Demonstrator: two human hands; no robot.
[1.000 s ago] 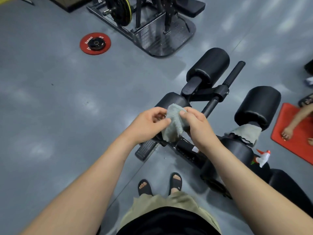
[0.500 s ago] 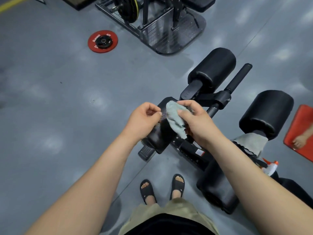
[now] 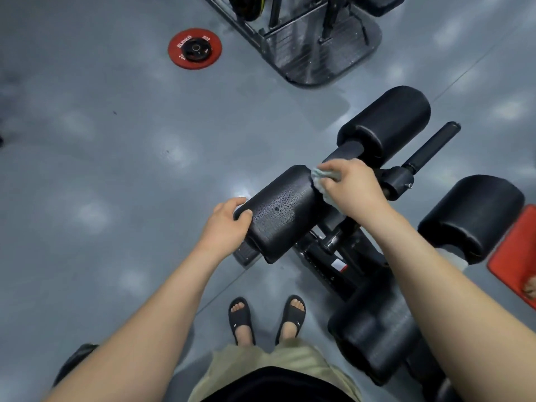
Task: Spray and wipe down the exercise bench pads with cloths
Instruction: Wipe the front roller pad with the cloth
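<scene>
A black roller pad (image 3: pixel 278 216) of the exercise bench lies in front of me, its top speckled with spray droplets. My left hand (image 3: pixel 224 224) grips the pad's near left end, thumb on top. My right hand (image 3: pixel 352 187) holds a pale green-grey cloth (image 3: pixel 319 179) bunched against the pad's far right end. A second roller pad (image 3: pixel 385 126) sits beyond, a third (image 3: pixel 472 216) at the right. The spray bottle is out of sight.
The bench's black frame and handle bar (image 3: pixel 429 149) run between the pads, with a lower pad (image 3: pixel 374 335) near my feet (image 3: pixel 266 317). A red weight plate (image 3: pixel 195 48) lies on the grey floor; a black machine base (image 3: pixel 316 47) stands behind. A red mat (image 3: pixel 513 256) is at right.
My left hand let go of the cloth and took hold of the pad's left end. My right hand carried the cloth onto the pad's right end. The view shifted closer.
</scene>
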